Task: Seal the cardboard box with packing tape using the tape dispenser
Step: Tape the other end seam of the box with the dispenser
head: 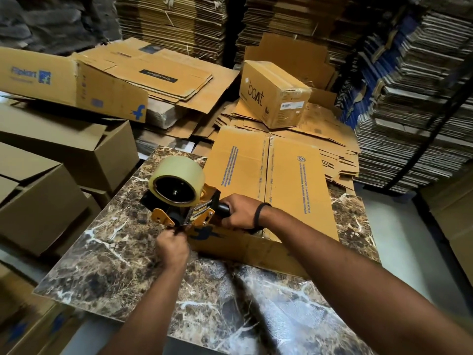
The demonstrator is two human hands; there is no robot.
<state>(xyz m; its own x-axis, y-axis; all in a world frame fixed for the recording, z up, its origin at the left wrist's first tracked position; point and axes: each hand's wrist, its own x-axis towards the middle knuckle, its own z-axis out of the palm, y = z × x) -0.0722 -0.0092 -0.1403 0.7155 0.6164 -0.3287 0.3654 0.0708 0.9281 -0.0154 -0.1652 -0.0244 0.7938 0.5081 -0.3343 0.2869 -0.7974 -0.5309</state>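
A brown cardboard box (286,180) with blue print lies on the marble table (122,252), its two top flaps meeting along a centre seam. The tape dispenser (184,201), orange with a black handle and a roll of clear tape, sits at the box's near left corner. My right hand (240,211) grips the dispenser's handle; a black band circles that wrist. My left hand (172,245) pinches the tape end just below the dispenser's front, at the box's side wall.
Closed brown boxes (51,180) are stacked left of the table. A "boAt" box (273,93) rests on flattened cartons behind. A long printed carton (71,83) lies at the back left. Tall stacks of flat cardboard (409,98) line the back and right.
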